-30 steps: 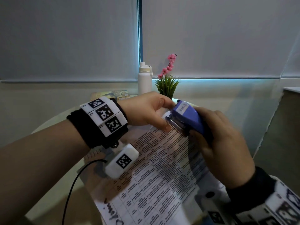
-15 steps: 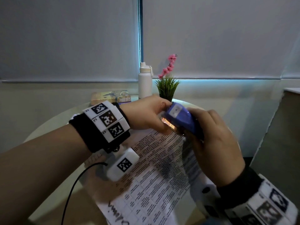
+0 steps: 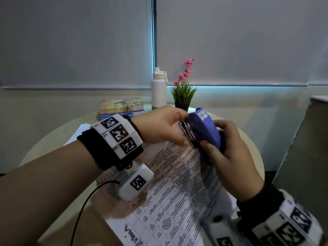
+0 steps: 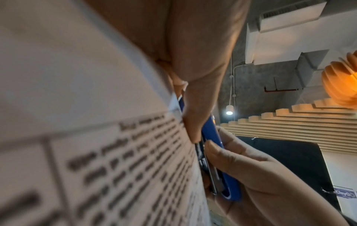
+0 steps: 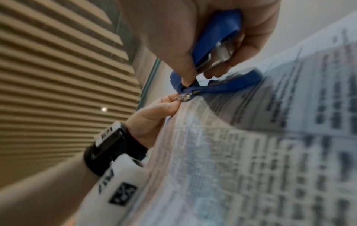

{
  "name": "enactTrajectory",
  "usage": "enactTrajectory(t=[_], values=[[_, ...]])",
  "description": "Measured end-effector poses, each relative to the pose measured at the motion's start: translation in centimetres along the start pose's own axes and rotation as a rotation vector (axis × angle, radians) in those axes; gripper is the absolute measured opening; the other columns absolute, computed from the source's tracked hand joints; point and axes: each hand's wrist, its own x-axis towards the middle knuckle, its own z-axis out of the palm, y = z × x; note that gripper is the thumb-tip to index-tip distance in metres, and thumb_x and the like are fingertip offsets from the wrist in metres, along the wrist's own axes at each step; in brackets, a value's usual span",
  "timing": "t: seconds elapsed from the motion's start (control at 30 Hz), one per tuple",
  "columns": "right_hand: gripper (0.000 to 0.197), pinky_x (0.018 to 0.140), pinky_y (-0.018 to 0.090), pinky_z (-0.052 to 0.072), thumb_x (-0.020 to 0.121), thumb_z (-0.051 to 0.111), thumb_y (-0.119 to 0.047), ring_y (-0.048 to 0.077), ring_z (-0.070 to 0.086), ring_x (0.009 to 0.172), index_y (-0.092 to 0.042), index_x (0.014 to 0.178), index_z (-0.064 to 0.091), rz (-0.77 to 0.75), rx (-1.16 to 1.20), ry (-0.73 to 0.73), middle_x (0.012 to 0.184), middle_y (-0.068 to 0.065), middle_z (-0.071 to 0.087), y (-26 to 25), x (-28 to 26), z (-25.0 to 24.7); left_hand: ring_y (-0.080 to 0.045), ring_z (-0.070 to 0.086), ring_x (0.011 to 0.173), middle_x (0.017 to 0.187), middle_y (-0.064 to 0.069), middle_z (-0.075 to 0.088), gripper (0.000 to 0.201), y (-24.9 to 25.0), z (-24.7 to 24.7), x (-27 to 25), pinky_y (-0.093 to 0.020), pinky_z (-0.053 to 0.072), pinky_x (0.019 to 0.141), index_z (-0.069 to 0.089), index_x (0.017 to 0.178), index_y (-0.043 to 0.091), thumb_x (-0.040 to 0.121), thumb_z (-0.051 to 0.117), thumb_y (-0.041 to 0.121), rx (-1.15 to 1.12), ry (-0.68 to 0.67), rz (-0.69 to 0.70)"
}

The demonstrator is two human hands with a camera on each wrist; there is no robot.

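A blue stapler (image 3: 204, 131) sits in my right hand (image 3: 229, 157), fingers and thumb curled round its body, its metal mouth set over the top corner of a stack of printed sheets (image 3: 179, 189). My left hand (image 3: 163, 126) pinches that same corner of the sheets right beside the stapler's nose. In the left wrist view the stapler (image 4: 216, 154) lies against the paper edge (image 4: 119, 160) under my left thumb. The right wrist view shows the stapler (image 5: 214, 42) gripped from above and my left hand's fingertips (image 5: 170, 100) at the corner. The sheets are lifted off the table.
A round pale table (image 3: 248, 139) lies below. At its far side stand a white bottle (image 3: 158, 89), a small potted plant with pink flowers (image 3: 183, 93) and two stacked books (image 3: 122, 108). More white paper (image 3: 76, 134) lies at left. A cabinet (image 3: 305, 148) stands at right.
Both hands have lifted the corner of the sheets and the stapler upward and tilted them more upright; the stapler's top now faces me and its mouth looks squeezed onto the corner.
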Motion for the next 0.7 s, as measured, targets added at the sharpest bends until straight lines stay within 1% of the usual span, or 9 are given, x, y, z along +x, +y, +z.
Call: enactTrajectory(t=[0.03,0.07,0.17,0.3,0.4,0.47,0.57,0.63,0.7], values=[[0.034,0.076,0.023,0.046,0.08,0.055,-0.028,0.01,0.057,0.089,-0.03,0.113,0.046,-0.003,0.002,0.021,0.102,-0.006,0.061,0.0,-0.3,0.2,-0.022,0.065,0.102,0.104,-0.007,0.072,0.048,0.1,0.2,0.0,-0.036,0.049,0.095,0.066,0.11,0.007,0.064,0.075,0.016,0.015,0.004,0.006],[0.036,0.075,0.02,0.044,0.08,0.055,-0.025,0.01,0.056,0.089,-0.029,0.115,0.046,-0.038,-0.052,0.053,0.104,-0.004,0.061,0.0,-0.6,0.4,-0.023,0.066,0.1,0.103,-0.008,0.072,0.045,0.1,0.4,0.0,-0.038,0.05,0.094,0.067,0.108,0.007,0.064,0.075,0.014,0.014,0.006,0.005],[0.04,0.068,0.016,0.031,0.08,0.059,-0.017,0.011,0.05,0.085,-0.018,0.119,0.051,-0.165,-0.263,0.131,0.103,0.001,0.06,0.0,-1.0,0.3,-0.027,0.066,0.098,0.101,-0.009,0.071,0.034,0.0,0.9,0.1,-0.045,0.052,0.09,0.065,0.1,0.014,0.071,0.076,0.001,-0.012,0.015,-0.014],[0.035,0.071,0.023,0.041,0.088,0.059,-0.018,0.009,0.054,0.087,-0.023,0.119,0.044,0.02,-0.048,0.06,0.104,-0.008,0.056,0.3,-0.5,0.3,-0.018,0.065,0.102,0.106,-0.003,0.071,0.043,-0.4,1.0,0.2,-0.041,0.048,0.096,0.066,0.108,0.011,0.067,0.078,0.015,0.054,-0.017,-0.015],[0.035,0.065,0.011,0.04,0.088,0.059,-0.016,0.005,0.055,0.077,-0.03,0.114,0.041,0.016,-0.03,0.098,0.094,-0.011,0.057,0.1,-0.2,-0.3,-0.011,0.057,0.114,0.12,0.003,0.064,0.047,-1.1,1.2,0.2,-0.037,0.041,0.105,0.064,0.116,0.016,0.071,0.078,0.017,0.153,-0.039,-0.004],[0.035,0.063,0.015,0.043,0.088,0.059,-0.015,0.003,0.058,0.069,-0.032,0.111,0.04,0.08,0.119,0.13,0.086,-0.008,0.058,0.2,0.1,-1.4,-0.009,0.053,0.119,0.127,0.007,0.059,0.05,-2.0,0.7,-0.3,-0.037,0.037,0.109,0.06,0.12,0.026,0.074,0.078,0.019,0.167,0.016,-0.067],[0.039,0.068,0.031,0.046,0.086,0.061,-0.027,0.006,0.053,0.061,-0.034,0.118,0.041,0.215,0.213,0.173,0.084,0.007,0.059,1.8,-0.3,-3.9,-0.005,0.053,0.118,0.124,0.015,0.058,0.046,-3.6,-0.7,-1.8,-0.038,0.035,0.111,0.057,0.108,0.044,0.067,0.076,0.035,0.131,0.076,-0.11],[0.039,0.065,0.031,0.044,0.092,0.054,-0.018,0.004,0.052,0.056,-0.042,0.118,0.037,0.277,0.223,0.2,0.083,0.009,0.058,3.0,-1.6,-6.0,-0.002,0.055,0.114,0.117,0.018,0.062,0.045,-4.9,-1.9,-2.9,-0.035,0.036,0.11,0.061,0.101,0.044,0.057,0.072,0.047,0.105,0.117,-0.141],[0.042,0.062,0.032,0.046,0.095,0.048,-0.012,0.004,0.053,0.054,-0.051,0.108,0.038,0.34,0.217,0.24,0.08,0.008,0.056,4.4,-3.4,-7.9,-0.005,0.06,0.108,0.111,0.014,0.066,0.048,-6.2,-2.9,-4.1,-0.029,0.04,0.105,0.066,0.1,0.043,0.053,0.071,0.051,0.062,0.147,-0.153]])
